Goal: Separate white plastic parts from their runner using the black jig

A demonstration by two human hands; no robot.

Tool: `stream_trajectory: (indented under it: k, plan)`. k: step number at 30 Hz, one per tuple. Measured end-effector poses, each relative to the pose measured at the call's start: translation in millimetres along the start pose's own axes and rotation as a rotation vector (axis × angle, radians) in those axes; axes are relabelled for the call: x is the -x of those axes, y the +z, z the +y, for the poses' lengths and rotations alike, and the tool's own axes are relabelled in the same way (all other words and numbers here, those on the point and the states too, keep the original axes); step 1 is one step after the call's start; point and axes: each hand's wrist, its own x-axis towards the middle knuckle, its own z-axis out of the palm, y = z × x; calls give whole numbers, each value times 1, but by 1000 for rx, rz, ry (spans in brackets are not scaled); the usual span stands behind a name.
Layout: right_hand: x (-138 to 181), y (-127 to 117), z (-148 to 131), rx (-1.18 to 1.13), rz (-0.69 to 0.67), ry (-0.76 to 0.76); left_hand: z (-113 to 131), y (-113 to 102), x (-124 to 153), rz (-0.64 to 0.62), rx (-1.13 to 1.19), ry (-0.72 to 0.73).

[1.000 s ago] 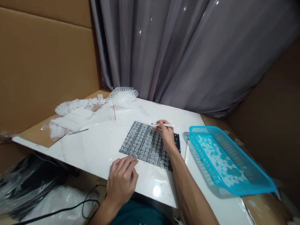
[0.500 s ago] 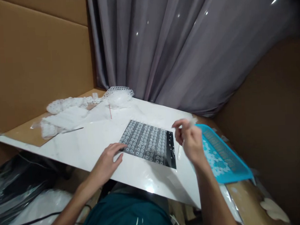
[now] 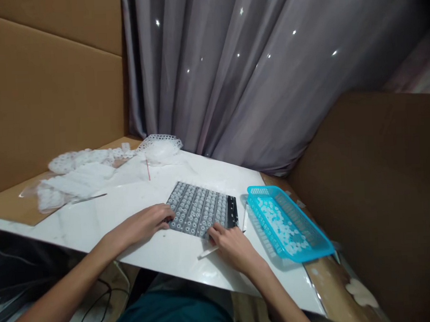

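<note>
A thin dark sheet [image 3: 232,211], with rows of small white rings on it, lies flat on the white table. My left hand [image 3: 156,219] is at its near left corner, with bent fingers and thumb closed on the edge. Over the sheet's near edge, the curled fingers of my right hand [image 3: 227,243] touch the rings close to its right part. A slim tool with a white handle [image 3: 206,253] is in my right hand. Its handle sticks out to the left below the fingers, and a dark tip shows on the other side.
A blue plastic basket [image 3: 292,224] holding many small white pieces stands on the right. At the far left lie white perforated strips [image 3: 76,179], a thin metal tool [image 3: 90,198] and a red stick [image 3: 148,169]. Cardboard walls and a grey curtain [image 3: 211,85] surround the table.
My right hand has come down and left from beside the basket to the sheet's near edge. My left fingers have closed at the sheet's corner. The view has shifted rightward.
</note>
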Motion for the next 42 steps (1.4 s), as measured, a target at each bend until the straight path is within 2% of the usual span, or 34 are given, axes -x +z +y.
stream_trajectory:
  k: [6,10,13,16,20,25,28,34,42]
  plan:
    - [-5,-18,10,-3,-4,-41,-11,-7,2,-36,17,44]
    - [-12,-30,22,-45,11,37,-16,-9,2,-46,3,41]
    - [-22,-37,34,-43,-30,71,-17,-18,-10,-60,-2,110]
    - [-38,-47,57,-30,-64,83,-20,-37,-39,-43,-9,170]
    - [-70,-75,107,-8,-82,130,-28,-74,-102,61,-61,184]
    - [-110,-123,174,42,-10,212,-34,-121,-190,155,-156,205]
    - [-125,-148,199,86,63,260,-36,-148,-228,150,-203,212]
    - [-138,-190,216,149,183,306,-36,-194,-266,90,-258,201]
    - [-137,-230,227,120,248,356,-17,-233,-295,57,-265,124]
